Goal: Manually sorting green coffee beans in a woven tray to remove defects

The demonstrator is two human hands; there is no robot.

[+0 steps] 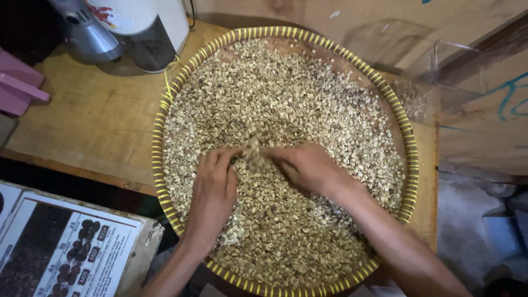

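A large round woven tray [408,144] with a yellow-striped rim lies on a wooden table, filled with pale green-grey beans [297,93]. My left hand [212,195] rests palm down on the beans at the tray's lower left, fingers bent toward the middle. My right hand [308,166] comes in from the lower right, fingers curled into the beans. The fingertips of both hands almost meet at the tray's centre, where a small blurred clump of beans [254,149] sits between them. Whether either hand grips beans is unclear.
The wooden table [93,118] extends to the left. A grey and white machine [121,27] stands at the back left, pink plastic [19,82] at the far left. A printed chart on a board [66,247] lies lower left. A clear plastic container [440,82] sits right of the tray.
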